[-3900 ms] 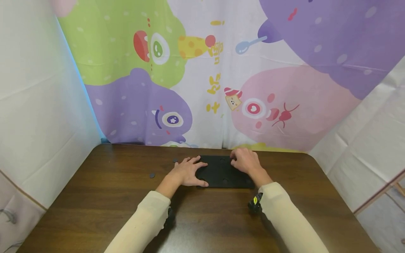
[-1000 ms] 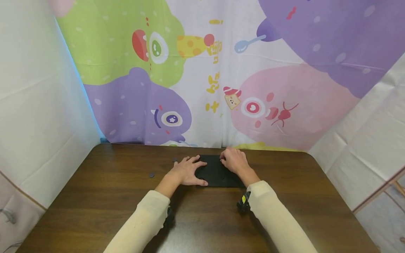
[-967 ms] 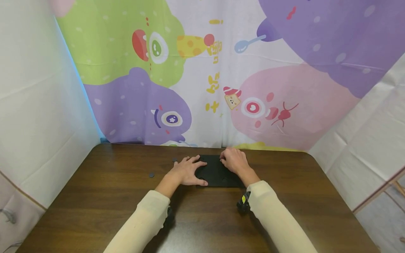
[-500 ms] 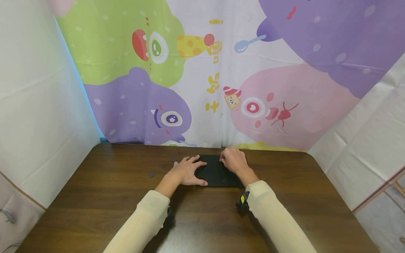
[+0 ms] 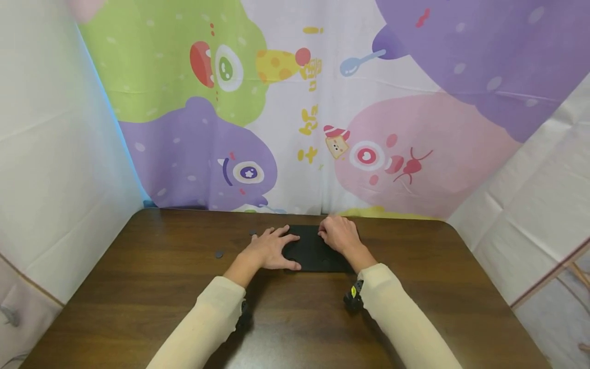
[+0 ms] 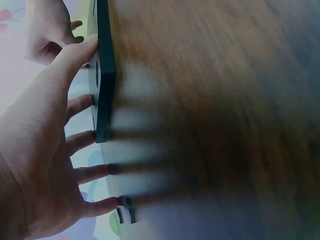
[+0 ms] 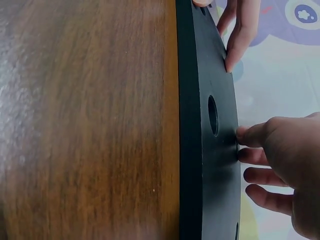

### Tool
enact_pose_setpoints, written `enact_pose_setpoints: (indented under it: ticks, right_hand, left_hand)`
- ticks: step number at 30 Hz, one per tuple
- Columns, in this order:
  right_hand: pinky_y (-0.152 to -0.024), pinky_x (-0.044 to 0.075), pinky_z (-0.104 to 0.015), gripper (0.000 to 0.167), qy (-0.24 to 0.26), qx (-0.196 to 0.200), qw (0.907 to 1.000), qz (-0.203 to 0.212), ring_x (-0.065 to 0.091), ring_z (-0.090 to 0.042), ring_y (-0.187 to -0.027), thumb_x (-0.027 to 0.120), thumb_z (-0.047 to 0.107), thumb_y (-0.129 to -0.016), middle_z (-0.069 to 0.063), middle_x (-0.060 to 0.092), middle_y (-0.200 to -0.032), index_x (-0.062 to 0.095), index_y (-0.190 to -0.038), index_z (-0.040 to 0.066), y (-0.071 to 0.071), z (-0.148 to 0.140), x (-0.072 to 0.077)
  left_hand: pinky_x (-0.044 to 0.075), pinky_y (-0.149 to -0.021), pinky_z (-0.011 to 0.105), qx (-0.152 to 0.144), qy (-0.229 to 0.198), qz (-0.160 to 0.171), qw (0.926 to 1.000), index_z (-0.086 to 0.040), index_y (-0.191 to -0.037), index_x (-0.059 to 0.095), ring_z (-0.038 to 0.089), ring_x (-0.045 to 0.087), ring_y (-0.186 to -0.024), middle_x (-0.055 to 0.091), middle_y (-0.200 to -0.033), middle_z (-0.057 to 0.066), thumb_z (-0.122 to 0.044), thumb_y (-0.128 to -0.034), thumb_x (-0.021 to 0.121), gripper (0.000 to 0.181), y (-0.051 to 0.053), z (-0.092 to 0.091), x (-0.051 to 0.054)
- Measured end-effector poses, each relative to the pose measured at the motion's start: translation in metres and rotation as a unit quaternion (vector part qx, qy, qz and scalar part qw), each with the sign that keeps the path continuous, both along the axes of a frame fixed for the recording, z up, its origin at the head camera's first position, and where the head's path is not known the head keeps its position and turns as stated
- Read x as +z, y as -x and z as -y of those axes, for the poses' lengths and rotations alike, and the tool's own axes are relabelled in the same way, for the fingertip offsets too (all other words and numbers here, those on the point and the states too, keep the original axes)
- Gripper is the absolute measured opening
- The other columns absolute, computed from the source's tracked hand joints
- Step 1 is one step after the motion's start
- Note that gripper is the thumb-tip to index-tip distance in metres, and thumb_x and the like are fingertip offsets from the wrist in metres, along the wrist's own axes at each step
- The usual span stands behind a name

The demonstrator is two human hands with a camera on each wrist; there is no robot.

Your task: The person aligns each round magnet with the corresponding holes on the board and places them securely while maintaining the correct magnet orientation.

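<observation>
Right hand (image 5: 338,234) shifted left along board (image 5: 308,252) | board flat on table (image 5: 295,320) | left hand (image 5: 271,251) splayed on its end, gripping nothing; right curled, hold hidden | we judge: far-edge fingertip work — next needs steady bracing

Since the earliest head view, we had shifted our right hand (image 5: 340,234) leftward along the black board (image 5: 306,252), from near its right end to its middle. The pale sleeve (image 5: 398,307) and wrist camera (image 5: 353,297) had followed, so the head view lost the board's near right corner behind that arm.
</observation>
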State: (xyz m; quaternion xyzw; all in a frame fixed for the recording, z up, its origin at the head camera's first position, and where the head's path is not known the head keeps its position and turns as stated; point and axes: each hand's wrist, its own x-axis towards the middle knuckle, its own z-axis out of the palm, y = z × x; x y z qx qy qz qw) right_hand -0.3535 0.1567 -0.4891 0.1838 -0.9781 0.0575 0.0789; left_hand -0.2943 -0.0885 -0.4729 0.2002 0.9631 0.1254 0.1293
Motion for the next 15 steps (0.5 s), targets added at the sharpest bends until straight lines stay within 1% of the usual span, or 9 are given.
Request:
enact_pose_setpoints:
  ticks: [1,2,4,9,15]
  right_hand:
    - [-0.084,0.068,-0.055,0.01,0.002,-0.001,1.0,0.003,0.082,-0.032,-0.101,0.084,0.025,-0.103,-0.005,0.087,-0.113,0.09,-0.108,0.018,-0.005,0.001,0.004]
    - [-0.087,0.068,-0.055,0.012,0.002,-0.009,0.9998,0.016,0.083,-0.033,-0.104,0.083,0.024,-0.103,-0.005,0.087,-0.116,0.09,-0.11,0.017,-0.013,0.005,0.014]
    - [-0.086,0.068,-0.054,0.013,0.004,-0.008,0.9999,0.013,0.082,-0.032,-0.104,0.084,0.027,-0.104,-0.004,0.087,-0.116,0.089,-0.112,0.018,-0.02,0.006,0.018]
    - [-0.086,0.068,-0.054,0.016,0.005,-0.008,0.9998,0.02,0.082,-0.031,-0.107,0.083,0.031,-0.104,-0.002,0.086,-0.117,0.089,-0.114,0.02,-0.022,0.006,0.019]
    - [-0.085,0.068,-0.053,0.017,0.005,-0.007,0.9997,0.022,0.082,-0.031,-0.106,0.082,0.032,-0.104,-0.003,0.086,-0.117,0.089,-0.116,0.021,-0.023,0.005,0.021]
  left_hand:
    - [0.029,-0.128,0.088,0.0,0.002,0.0,1.0,-0.039,-0.172,0.046,0.05,0.029,-0.173,0.026,-0.19,0.005,-0.073,-0.0965,0.074,0.088,0.0,0.0,0.0]
    - [0.03,-0.128,0.088,-0.001,0.003,-0.001,1.0,-0.039,-0.172,0.046,0.05,0.029,-0.173,0.026,-0.19,0.005,-0.073,-0.0966,0.074,0.088,0.0,0.001,0.0]
    - [0.03,-0.128,0.087,-0.002,0.004,-0.003,1.0,-0.038,-0.172,0.046,0.05,0.03,-0.173,0.026,-0.19,0.005,-0.074,-0.0967,0.073,0.088,0.0,0.001,-0.001]
    - [0.03,-0.128,0.087,-0.001,0.004,-0.006,1.0,-0.037,-0.172,0.046,0.05,0.029,-0.173,0.026,-0.19,0.005,-0.073,-0.0968,0.073,0.088,0.0,0.002,-0.003]
    - [0.031,-0.128,0.087,-0.002,0.003,-0.012,0.9999,-0.038,-0.172,0.048,0.049,0.031,-0.172,0.028,-0.19,0.005,-0.074,-0.0959,0.074,0.088,0.001,0.002,-0.003]
